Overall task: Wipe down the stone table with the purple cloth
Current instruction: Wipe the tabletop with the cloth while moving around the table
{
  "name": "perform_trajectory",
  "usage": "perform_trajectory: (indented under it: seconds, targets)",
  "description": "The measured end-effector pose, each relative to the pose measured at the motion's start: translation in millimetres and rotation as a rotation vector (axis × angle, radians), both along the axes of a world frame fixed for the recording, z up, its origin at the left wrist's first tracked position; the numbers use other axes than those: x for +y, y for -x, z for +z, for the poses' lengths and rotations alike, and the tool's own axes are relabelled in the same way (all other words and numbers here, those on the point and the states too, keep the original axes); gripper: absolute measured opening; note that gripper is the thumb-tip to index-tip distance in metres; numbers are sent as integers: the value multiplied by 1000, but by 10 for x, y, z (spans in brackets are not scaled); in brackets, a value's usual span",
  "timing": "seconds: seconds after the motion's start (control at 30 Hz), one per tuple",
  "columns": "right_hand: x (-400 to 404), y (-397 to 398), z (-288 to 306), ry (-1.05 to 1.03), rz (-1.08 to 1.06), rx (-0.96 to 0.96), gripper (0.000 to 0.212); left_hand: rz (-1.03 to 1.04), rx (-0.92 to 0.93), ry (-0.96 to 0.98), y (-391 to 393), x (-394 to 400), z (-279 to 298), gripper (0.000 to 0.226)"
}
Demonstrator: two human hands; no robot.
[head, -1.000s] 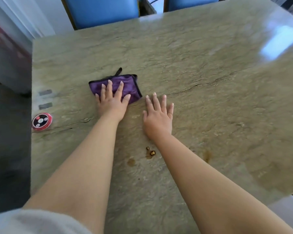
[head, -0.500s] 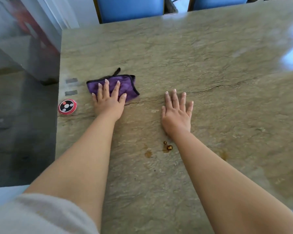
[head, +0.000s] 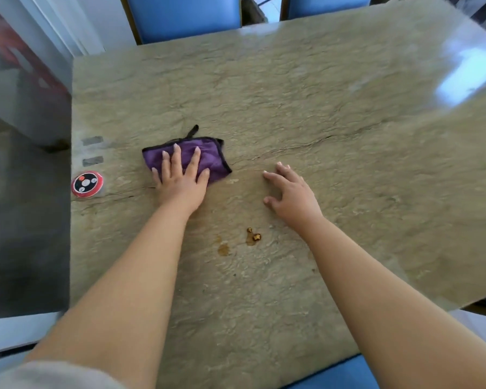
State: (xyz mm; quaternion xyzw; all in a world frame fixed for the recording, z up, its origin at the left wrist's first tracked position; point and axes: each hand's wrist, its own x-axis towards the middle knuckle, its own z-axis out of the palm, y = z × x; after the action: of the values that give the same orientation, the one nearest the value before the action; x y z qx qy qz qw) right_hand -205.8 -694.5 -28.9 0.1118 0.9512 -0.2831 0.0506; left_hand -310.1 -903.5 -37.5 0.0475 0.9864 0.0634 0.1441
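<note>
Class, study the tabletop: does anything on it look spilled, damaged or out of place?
Yes. Brown stains with small crumbs lie on the stone table, nearer the person than the purple cloth under the left hand, unwiped. A dark crack-like line crosses the stone.

A restaurant or café dining spot: a round red-and-black call button [head: 87,184] on the greenish stone desk [head: 334,113], blue padded chairs [head: 185,16] at the far side.

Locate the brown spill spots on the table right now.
In the head view, the brown spill spots sit on the stone table between the two forearms, nearer the person than the purple cloth under the left hand.
</note>
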Motion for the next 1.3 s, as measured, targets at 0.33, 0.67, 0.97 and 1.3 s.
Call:
perform_trajectory:
  seconds: [0.33,0.67,0.97,1.3]
  targets:
    - [199,-461,-88,144,-328,172,56,-595,52,-62,-657,861,-68,58]
    - [196,-508,-141,127,-278,143,53,-294,-14,1,-181,1072,-37,55]
    - [-28,-501,133,192,-488,312,43,-634,-67,-281,-714,621,-34,56]
    - [-580,-91,-2,-235,-129,-163,69,-104,212,-489,-1215,-455,-100,45]
